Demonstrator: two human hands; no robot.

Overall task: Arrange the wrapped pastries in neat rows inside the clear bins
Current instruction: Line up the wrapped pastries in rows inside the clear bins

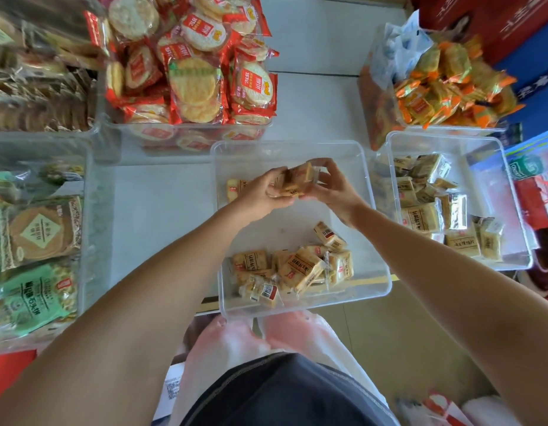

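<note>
A clear bin (380, 265) sits in front of me on the white shelf. Above its far half, my left hand (268, 193) and my right hand (331, 187) together grip a small stack of tan wrapped pastries (297, 178), one hand at each end. One more wrapped pastry (233, 189) lies at the bin's far left, partly hidden by my left hand. A loose pile of the same pastries (300, 267) lies at the bin's near end. A second clear bin (521, 241) to the right holds several more tan pastries (426, 207) in a jumble.
A bin of red-wrapped rice crackers (192, 66) stands behind. An orange-wrapped snack pile (444, 84) is at the back right. Bins of green and brown packets (36, 241) line the left. Red and blue boxes (494, 23) stand at the far right.
</note>
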